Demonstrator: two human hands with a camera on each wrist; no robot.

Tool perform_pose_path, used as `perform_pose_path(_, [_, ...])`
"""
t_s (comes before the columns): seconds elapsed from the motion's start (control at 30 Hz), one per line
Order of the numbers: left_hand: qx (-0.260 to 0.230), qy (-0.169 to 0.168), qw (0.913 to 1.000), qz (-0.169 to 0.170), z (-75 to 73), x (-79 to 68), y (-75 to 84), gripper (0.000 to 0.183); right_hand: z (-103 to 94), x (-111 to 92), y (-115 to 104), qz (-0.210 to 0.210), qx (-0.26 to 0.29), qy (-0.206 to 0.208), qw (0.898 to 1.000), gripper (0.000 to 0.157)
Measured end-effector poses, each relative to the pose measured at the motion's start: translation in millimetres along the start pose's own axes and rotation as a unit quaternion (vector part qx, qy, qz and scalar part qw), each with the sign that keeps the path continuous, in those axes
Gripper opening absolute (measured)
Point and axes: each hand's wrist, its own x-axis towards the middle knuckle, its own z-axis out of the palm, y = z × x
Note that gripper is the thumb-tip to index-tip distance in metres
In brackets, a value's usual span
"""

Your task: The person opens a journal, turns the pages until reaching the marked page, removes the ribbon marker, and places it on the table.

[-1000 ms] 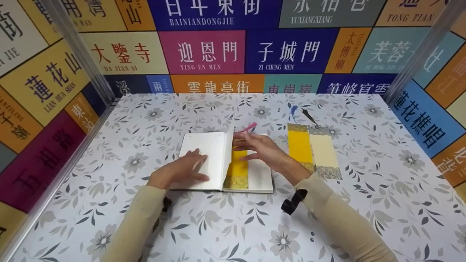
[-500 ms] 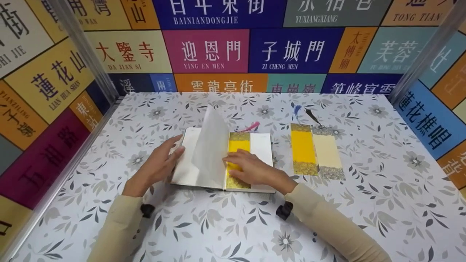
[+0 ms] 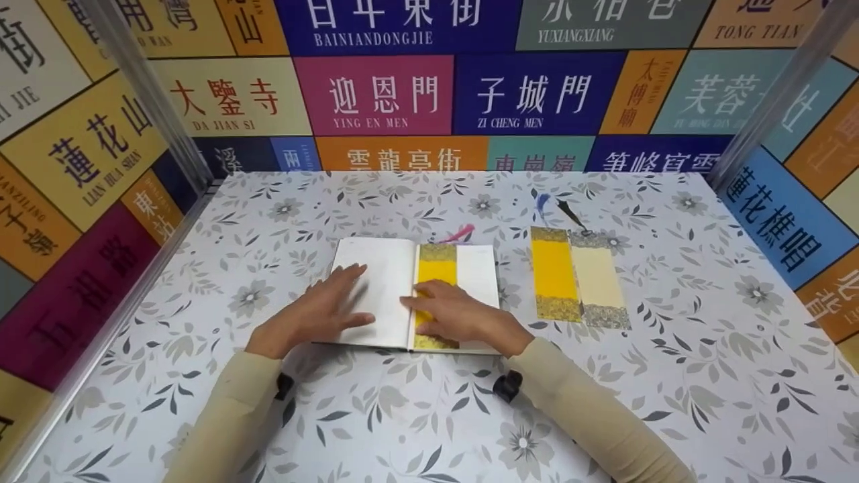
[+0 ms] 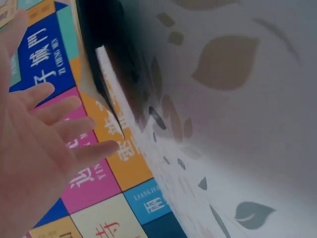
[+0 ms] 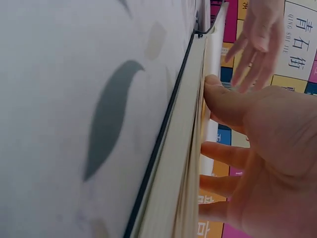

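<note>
An open notebook [image 3: 389, 268] with blank white pages lies flat on the table. On its right page, along the gutter, rests a yellow bookmark [image 3: 436, 270] with patterned ends; a pink tassel [image 3: 458, 234] shows past the top edge. My right hand [image 3: 466, 315] has its fingertips on this bookmark near the fold, covering its middle. In the right wrist view, the thumb and fingers [image 5: 223, 184] touch the top of the page stack [image 5: 171, 183]. Spread fingers of my left hand [image 3: 312, 310] hover at the left page. The left wrist view shows that palm [image 4: 34, 163] holding nothing.
To the right of the notebook lie another yellow bookmark [image 3: 555, 268] with a blue tassel [image 3: 542, 204] and a cream bookmark [image 3: 599, 276] with a dark tassel [image 3: 569, 213]. A colourful lettered panel [image 3: 374, 94] stands behind the floral tablecloth [image 3: 396, 416].
The lifted page has turned over and now lies flat on the left. My right hand came down onto the bookmark; the left hand moved off the page's left edge and back over it.
</note>
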Motion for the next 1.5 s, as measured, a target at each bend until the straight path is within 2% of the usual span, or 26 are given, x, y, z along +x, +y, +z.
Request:
perform_pose_path(0.2, [0.072, -0.076, 0.9938, -0.04, 3.6, 10.1, -0.8, 0.099, -2.5, 2, -4, 0.017, -0.039, -0.029, 0.999, 0.058])
perform_pose_path(0.37, [0.098, -0.109, 0.9866, -0.072, 4.8, 16.3, -1.9, 0.1, -4.5, 4, -5, 0.021, -0.049, -0.042, 0.998, 0.058])
perform_pose_path(0.53, [0.102, -0.119, 0.9839, -0.086, 3.2, 20.5, -1.6, 0.1, -5.3, 6, -4, 0.02, -0.054, -0.043, 0.997, 0.058])
perform_pose_path(0.73, [0.092, -0.125, 0.9841, -0.087, 2.7, 23.2, 0.7, 0.098, -4.8, 7, -5, 0.024, -0.046, -0.033, 0.998, 0.058])
perform_pose_path(0.97, [0.094, -0.131, 0.9845, -0.069, 3.4, 24.8, 3.3, 0.098, -4.1, 6, -4, 0.032, 0.018, 0.033, 0.999, 0.064])
perform_pose_path(1.17, [0.1, -0.135, 0.9824, -0.081, 5.3, 26.7, 6.6, 0.099, -5.7, 5, 0, 0.052, 0.062, 0.071, 0.994, 0.07])
perform_pose_path(1.27, [0.1, -0.133, 0.983, -0.078, 6.3, 26.3, 6.6, 0.098, -5.9, 4, 2, 0.068, 0.079, 0.113, 0.988, 0.067])
perform_pose_path(1.37, [0.099, -0.131, 0.9834, -0.077, 7.0, 25.5, 6.4, 0.098, -6.1, 5, 6, 0.098, 0.111, 0.166, 0.975, 0.06])
perform_pose_path(1.43, [0.097, -0.13, 0.9837, -0.077, 7.3, 25.1, 6.1, 0.099, -6.6, 6, 10, 0.129, 0.151, 0.201, 0.959, 0.055])
perform_pose_path(1.5, [0.094, -0.13, 0.984, -0.077, 7.1, 25.3, 5.4, 0.099, -7.6, 8, 14, 0.166, 0.193, 0.233, 0.939, 0.051])
